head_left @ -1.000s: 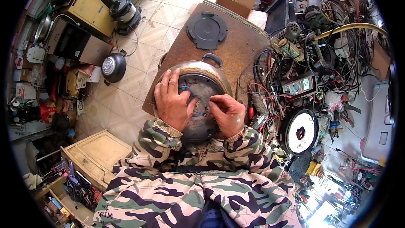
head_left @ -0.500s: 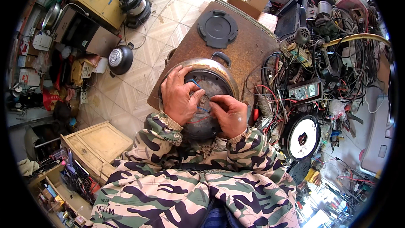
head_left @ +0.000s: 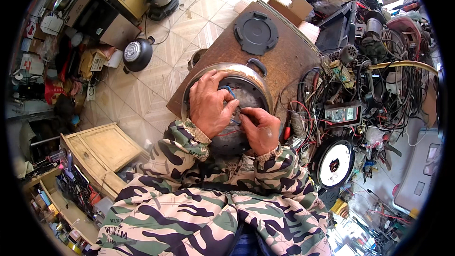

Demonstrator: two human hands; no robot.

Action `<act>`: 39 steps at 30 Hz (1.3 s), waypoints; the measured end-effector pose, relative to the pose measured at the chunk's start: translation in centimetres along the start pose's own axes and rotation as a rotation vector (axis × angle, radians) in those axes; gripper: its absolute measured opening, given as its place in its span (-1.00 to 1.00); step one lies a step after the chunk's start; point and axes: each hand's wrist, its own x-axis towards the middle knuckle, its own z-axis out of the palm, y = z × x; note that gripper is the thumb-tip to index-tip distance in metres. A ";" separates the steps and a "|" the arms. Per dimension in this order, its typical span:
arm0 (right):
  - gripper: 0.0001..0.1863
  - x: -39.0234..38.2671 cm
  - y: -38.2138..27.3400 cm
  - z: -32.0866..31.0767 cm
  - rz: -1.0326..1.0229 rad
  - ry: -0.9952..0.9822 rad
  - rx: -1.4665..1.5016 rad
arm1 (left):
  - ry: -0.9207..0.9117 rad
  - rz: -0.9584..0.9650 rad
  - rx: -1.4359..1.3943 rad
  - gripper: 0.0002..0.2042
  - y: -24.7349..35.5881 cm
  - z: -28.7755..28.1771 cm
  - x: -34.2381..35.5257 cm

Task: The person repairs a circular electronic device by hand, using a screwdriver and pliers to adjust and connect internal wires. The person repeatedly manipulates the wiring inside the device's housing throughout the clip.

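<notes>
An upturned round electric pan (head_left: 247,71) lies on a rust-brown board, its worn metal rim around a dark, exposed underside (head_left: 253,96). My left hand (head_left: 210,106) rests over the left of the rim, thumb and forefinger closed on a blue wire (head_left: 228,89) near the centre. Beside those fingertips, my right hand (head_left: 261,130) is closed in a pinch; whatever it holds is too small to make out. A red wire (head_left: 226,134) runs across the underside below my hands. Fingers partly hide the centre.
A round black cover (head_left: 256,33) lies on the board (head_left: 290,61) beyond the pan. Tangled cables, a multimeter (head_left: 342,114) and a white-faced round part (head_left: 333,163) crowd the right. At left are a wooden cabinet (head_left: 102,149) and a black pot (head_left: 137,54) on the tiled floor.
The whole view has shifted slightly, with the board and pan appearing a little farther right. Both hands keep nearly the same pose at the pan's centre.
</notes>
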 end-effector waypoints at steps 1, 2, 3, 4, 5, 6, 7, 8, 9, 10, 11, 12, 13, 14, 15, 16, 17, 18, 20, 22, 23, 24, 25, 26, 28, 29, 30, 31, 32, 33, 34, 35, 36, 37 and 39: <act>-0.81 0.0 0.0 0.0 0.000 0.007 -0.010 | -0.001 -0.002 0.003 -0.84 0.0 0.0 0.0; -0.81 0.1 -0.1 0.1 0.000 0.013 -0.020 | -0.003 -0.005 0.006 -0.84 0.0 -0.1 0.0; -0.82 0.1 -0.1 0.2 0.000 0.019 -0.030 | -0.005 -0.008 0.009 -0.84 0.0 -0.1 0.0; -0.81 0.1 -0.3 0.3 0.037 0.015 -0.027 | -0.003 -0.008 0.006 -0.84 0.0 -0.1 0.0; -0.81 0.2 -0.6 0.3 0.074 0.011 -0.024 | -0.002 -0.009 0.003 -0.84 0.0 -0.1 0.0; -0.81 0.3 -0.7 0.3 0.112 0.007 -0.021 | -0.001 -0.010 0.000 -0.84 0.0 -0.1 0.0; -0.81 0.4 -0.7 0.3 0.141 0.000 0.001 | 0.004 -0.007 0.001 -0.84 0.0 0.0 0.0; -0.82 0.6 -0.6 0.2 0.171 -0.007 0.024 | 0.008 -0.004 0.002 -0.83 0.0 0.1 0.0; -0.82 0.8 -0.5 0.1 0.201 -0.014 0.046 | 0.013 0.000 0.002 -0.83 0.0 0.1 0.0; -0.83 0.9 -0.6 0.0 0.212 -0.024 0.044 | 0.011 -0.004 0.000 -0.82 0.0 0.1 0.0; -0.83 1.0 -0.6 -0.1 0.223 -0.034 0.042 | 0.009 -0.006 -0.002 -0.82 0.0 0.1 0.0; -0.83 1.1 -0.7 -0.1 0.235 -0.043 0.040 | 0.007 -0.008 -0.005 -0.82 0.0 0.1 0.0; -0.83 1.1 -0.7 -0.1 0.235 -0.040 0.033 | 0.009 -0.008 -0.007 -0.81 -0.1 0.1 -0.1; -0.83 1.0 -0.7 -0.1 0.235 -0.037 0.026 | 0.011 -0.008 -0.009 -0.81 -0.1 0.2 -0.1; -0.82 1.0 -0.7 -0.1 0.235 -0.033 0.019 | 0.013 -0.007 -0.012 -0.81 -0.1 0.2 -0.1; -0.82 1.1 -0.8 -0.2 0.252 -0.042 0.027 | 0.013 -0.009 -0.010 -0.81 -0.1 0.2 -0.1; -0.82 1.1 -1.0 -0.3 0.268 -0.052 0.035 | 0.013 -0.011 -0.009 -0.82 -0.1 0.2 -0.1; -0.81 1.2 -1.1 -0.3 0.285 -0.061 0.043 | 0.013 -0.013 -0.007 -0.82 0.0 0.2 -0.1; -0.81 1.3 -1.0 -0.2 0.298 -0.038 0.042 | 0.019 -0.013 -0.014 -0.82 0.0 0.1 -0.1; -0.82 1.4 -0.8 -0.1 0.280 -0.025 0.009 | 0.023 -0.011 -0.019 -0.82 0.0 0.2 -0.1; -0.83 1.5 -0.8 -0.1 0.256 -0.025 -0.024 | 0.025 -0.009 -0.021 -0.82 0.0 0.2 -0.1; -0.83 1.6 -0.8 -0.2 0.232 -0.024 -0.056 | 0.026 -0.007 -0.024 -0.82 0.0 0.3 0.0; -0.84 1.7 -1.1 -0.1 0.265 -0.023 0.006 | 0.030 -0.007 -0.034 -0.82 -0.1 0.3 0.0; -0.84 1.8 -1.6 -0.1 0.297 -0.021 0.068 | 0.035 -0.007 -0.044 -0.82 -0.1 0.2 -0.1; -0.85 2.0 -1.8 0.0 0.338 -0.021 0.183 | 0.040 -0.003 -0.057 -0.82 0.0 0.1 0.0; -0.85 2.1 -1.5 -0.1 0.347 -0.024 0.237 | 0.042 0.000 -0.059 -0.83 0.0 0.1 0.0; -0.85 2.1 -1.4 -0.1 0.356 -0.025 0.290 | 0.044 0.004 -0.062 -0.83 0.0 0.0 0.1; -0.85 2.2 -1.4 -0.1 0.356 -0.040 0.263 | 0.044 0.004 -0.056 -0.83 0.0 0.0 0.0; -0.85 2.2 -1.4 -0.1 0.356 -0.055 0.237 | 0.044 0.005 -0.051 -0.84 -0.1 0.0 0.0; -0.85 2.2 -1.4 -0.1 0.356 -0.069 0.210 | 0.044 0.006 -0.046 -0.84 -0.1 -0.1 -0.1; -0.85 2.2 -1.0 -0.1 0.335 -0.070 0.191 | 0.036 0.006 -0.050 -0.84 -0.1 0.0 -0.1; -0.85 2.1 -0.4 0.0 0.313 -0.071 0.171 | 0.027 0.005 -0.053 -0.83 -0.1 0.0 0.0; -0.85 2.1 0.0 0.0 0.291 -0.071 0.152 | 0.018 0.005 -0.057 -0.83 -0.1 0.0 0.0; -0.86 2.1 0.1 0.0 0.294 -0.090 0.136 | 0.016 0.004 -0.055 -0.83 -0.1 0.0 0.0; -0.89 2.1 0.2 -0.2 0.299 -0.128 0.103 | 0.011 0.002 -0.050 -0.83 -0.1 -0.2 0.0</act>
